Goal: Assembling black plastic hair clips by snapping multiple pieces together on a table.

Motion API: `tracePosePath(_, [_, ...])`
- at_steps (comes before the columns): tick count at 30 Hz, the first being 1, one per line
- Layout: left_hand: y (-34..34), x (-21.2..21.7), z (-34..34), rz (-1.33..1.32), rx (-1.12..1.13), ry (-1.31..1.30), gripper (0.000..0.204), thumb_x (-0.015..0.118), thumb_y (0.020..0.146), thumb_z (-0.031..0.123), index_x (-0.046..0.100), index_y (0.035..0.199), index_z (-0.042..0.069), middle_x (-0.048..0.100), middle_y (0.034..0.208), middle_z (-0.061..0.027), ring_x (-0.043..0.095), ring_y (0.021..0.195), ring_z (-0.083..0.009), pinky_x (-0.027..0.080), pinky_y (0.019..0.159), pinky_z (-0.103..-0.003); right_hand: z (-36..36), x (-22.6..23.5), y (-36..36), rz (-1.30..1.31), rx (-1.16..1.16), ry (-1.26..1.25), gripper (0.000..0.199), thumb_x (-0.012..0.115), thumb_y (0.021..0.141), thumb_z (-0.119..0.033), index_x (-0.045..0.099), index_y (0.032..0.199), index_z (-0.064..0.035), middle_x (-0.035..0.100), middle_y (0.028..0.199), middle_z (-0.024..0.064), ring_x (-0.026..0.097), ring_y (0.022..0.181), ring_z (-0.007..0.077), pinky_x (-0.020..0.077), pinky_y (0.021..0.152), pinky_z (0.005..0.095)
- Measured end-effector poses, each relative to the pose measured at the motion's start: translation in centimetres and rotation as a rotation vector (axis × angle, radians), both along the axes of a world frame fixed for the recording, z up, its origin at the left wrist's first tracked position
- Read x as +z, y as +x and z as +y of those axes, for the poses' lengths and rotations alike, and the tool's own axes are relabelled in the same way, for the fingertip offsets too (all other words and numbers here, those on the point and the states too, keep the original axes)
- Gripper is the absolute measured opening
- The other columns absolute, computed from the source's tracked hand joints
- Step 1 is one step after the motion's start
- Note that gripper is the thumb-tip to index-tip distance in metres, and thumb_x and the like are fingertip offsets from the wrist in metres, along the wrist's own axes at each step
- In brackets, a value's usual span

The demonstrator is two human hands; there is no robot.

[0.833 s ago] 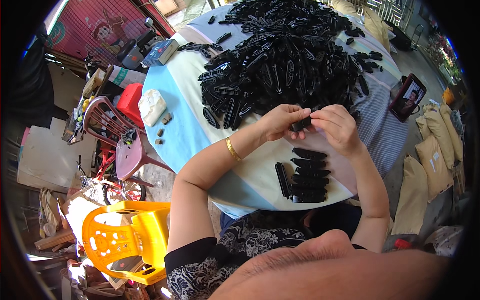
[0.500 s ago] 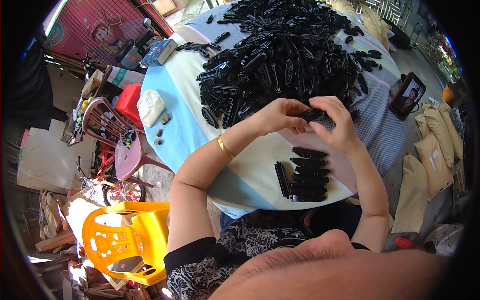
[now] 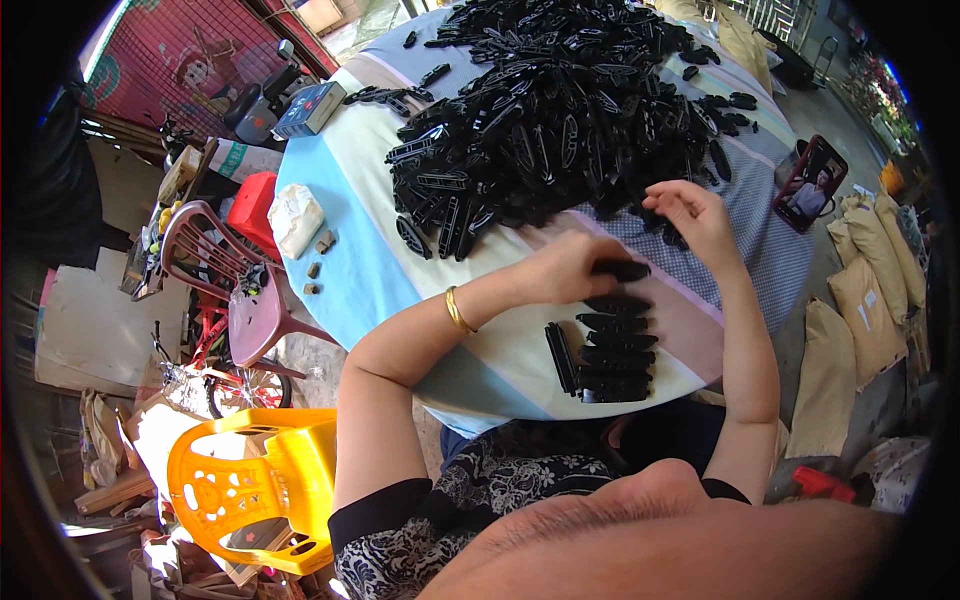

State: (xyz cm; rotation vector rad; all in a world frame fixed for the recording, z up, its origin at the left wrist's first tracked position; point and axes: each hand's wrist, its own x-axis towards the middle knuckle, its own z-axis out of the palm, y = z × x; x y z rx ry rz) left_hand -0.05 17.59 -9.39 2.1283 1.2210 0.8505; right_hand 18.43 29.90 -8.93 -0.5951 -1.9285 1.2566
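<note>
My left hand [image 3: 572, 268], a gold bangle on its wrist, is closed on an elongated black plastic piece [image 3: 624, 270] with pointed ends. That piece is just above a column of similar black pieces [image 3: 617, 340] lying side by side near the table's front edge; motion blurs the fingers. Left of the column, one or two more pieces [image 3: 561, 358] lie lengthwise. My right hand [image 3: 697, 222] hovers at the near right edge of a large heap of loose black plastic pieces [image 3: 540, 120]. Its fingers are loosely bent and apart, and nothing shows in them.
The round table carries a striped cloth [image 3: 350, 235]. A blue box [image 3: 309, 110], a white bag [image 3: 295, 221] and small brown lumps [image 3: 313, 271] sit on its left side. At the right edge stands a phone [image 3: 811, 185]. Around it are a yellow chair [image 3: 300, 480], a pink chair [image 3: 255, 320] and tan sacks [image 3: 865, 300].
My hands have parted. The left one has carried the black piece down towards the column, while the right has let go and risen slightly to the right, beside the heap.
</note>
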Motion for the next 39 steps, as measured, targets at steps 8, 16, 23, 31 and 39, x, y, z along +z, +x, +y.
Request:
tracePosePath(8, [0.4, 0.4, -0.2, -0.004, -0.232, -0.17, 0.034, 0.066, 0.082, 0.027, 0.062, 0.104, 0.002, 0.061, 0.101, -0.0121, 0.054, 0.096, -0.0273, 0.046, 0.081, -0.034, -1.8, 0.0, -0.3, -0.54, -0.164, 0.889, 0.03, 0.066, 0.067, -0.008, 0.062, 0.096, -0.0065, 0.06, 0.09, 0.0029, 0.051, 0.096, 0.0227, 0.039, 0.081, 0.0364])
tracePosePath(16, [-2.0, -1.6, 3.6, 0.837, 0.306, 0.697, 0.029, 0.054, 0.076, 0.018, 0.064, 0.103, 0.014, 0.044, 0.134, -0.01, 0.037, 0.122, -0.0275, 0.032, 0.098, -0.039, -1.5, -0.7, -0.5, -0.721, -0.236, 0.891, 0.051, 0.071, 0.067, -0.009, 0.052, 0.114, -0.0074, 0.062, 0.09, 0.0045, 0.051, 0.098, 0.0224, 0.0372, 0.084, 0.036])
tracePosePath(23, [-1.0, -0.9, 2.4, 0.392, 0.317, 0.654, 0.032, 0.064, 0.071, 0.01, 0.062, 0.103, 0.012, 0.047, 0.129, -0.0105, 0.041, 0.118, -0.0299, 0.036, 0.096, -0.041, -0.9, -0.4, -0.2, -0.408, -0.167, 0.668, 0.039, 0.069, 0.068, -0.006, 0.055, 0.105, -0.0078, 0.061, 0.082, 0.006, 0.057, 0.077, 0.0227, 0.0444, 0.072, 0.0358])
tracePosePath(31, [-0.7, -1.8, 2.3, -0.892, 0.359, -0.363, 0.021, 0.06, 0.089, 0.018, 0.051, 0.093, 0.0, 0.061, 0.086, -0.0084, 0.058, 0.071, -0.0099, 0.049, 0.061, -0.022, -1.0, -0.4, -0.7, -0.123, -0.093, 0.416, 0.018, 0.064, 0.076, 0.004, 0.06, 0.092, -0.0012, 0.061, 0.081, 0.0077, 0.061, 0.072, 0.0161, 0.0487, 0.062, 0.0266])
tracePosePath(39, [-0.2, -2.4, 2.0, -1.202, 0.266, -0.563, 0.028, 0.056, 0.091, 0.012, 0.051, 0.116, 0.002, 0.058, 0.099, -0.006, 0.06, 0.084, -0.0132, 0.054, 0.078, -0.026, -1.8, 0.2, -0.8, -0.064, -0.124, 0.521, 0.024, 0.072, 0.072, -0.002, 0.065, 0.095, -0.002, 0.064, 0.078, 0.0072, 0.062, 0.071, 0.0142, 0.0504, 0.063, 0.0245])
